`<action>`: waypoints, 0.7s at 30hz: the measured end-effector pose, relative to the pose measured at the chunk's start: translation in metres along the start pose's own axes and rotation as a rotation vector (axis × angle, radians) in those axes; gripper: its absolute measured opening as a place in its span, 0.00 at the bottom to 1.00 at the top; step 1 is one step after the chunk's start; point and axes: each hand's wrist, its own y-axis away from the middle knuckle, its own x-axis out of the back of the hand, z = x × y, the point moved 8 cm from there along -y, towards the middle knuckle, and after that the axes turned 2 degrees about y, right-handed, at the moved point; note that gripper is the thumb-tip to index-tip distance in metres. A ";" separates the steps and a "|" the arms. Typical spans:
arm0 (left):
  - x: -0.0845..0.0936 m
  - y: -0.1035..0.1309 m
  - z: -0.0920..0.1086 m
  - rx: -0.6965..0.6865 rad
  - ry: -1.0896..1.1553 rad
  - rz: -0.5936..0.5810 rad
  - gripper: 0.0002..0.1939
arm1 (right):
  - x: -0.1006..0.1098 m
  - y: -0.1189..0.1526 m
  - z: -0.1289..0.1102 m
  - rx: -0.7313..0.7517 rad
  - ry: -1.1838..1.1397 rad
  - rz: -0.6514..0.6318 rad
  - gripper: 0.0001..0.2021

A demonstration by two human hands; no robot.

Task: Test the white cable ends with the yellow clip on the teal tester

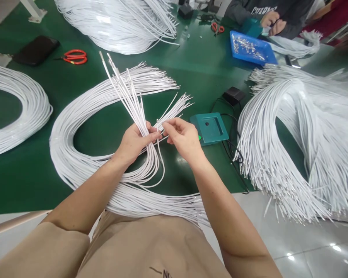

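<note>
A bunch of white cables (137, 112) is held in my left hand (136, 142), its metal-tipped ends fanning up and to the left. The thumb and fingers of that hand wrap round the bunch, and one cable end stands up beside the thumb. Just to the right, my right hand (181, 137) has its thumb and fingers pinched together; what they hold, if anything, is too small to make out. Behind both hands lies a large curved bundle of white cables (63, 135), with a smaller group of ends pointing up and right.
A teal device (210, 128) with black leads sits right of my hands. Big cable bundles (316, 139) hang over the right edge. Red scissors (75, 56), a black case (36, 50) and a blue tray (252, 48) lie farther back. Another person's hands (274, 23) work at the top right.
</note>
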 end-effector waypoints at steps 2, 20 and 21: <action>0.001 0.000 0.001 -0.026 -0.073 0.006 0.19 | -0.001 -0.004 -0.006 0.041 -0.020 0.012 0.11; -0.021 0.007 0.003 0.005 -0.082 -0.192 0.15 | -0.029 -0.014 0.009 -0.304 -0.621 -0.197 0.15; -0.022 0.007 0.003 0.000 -0.089 -0.209 0.15 | -0.030 -0.014 0.008 -0.310 -0.596 -0.221 0.15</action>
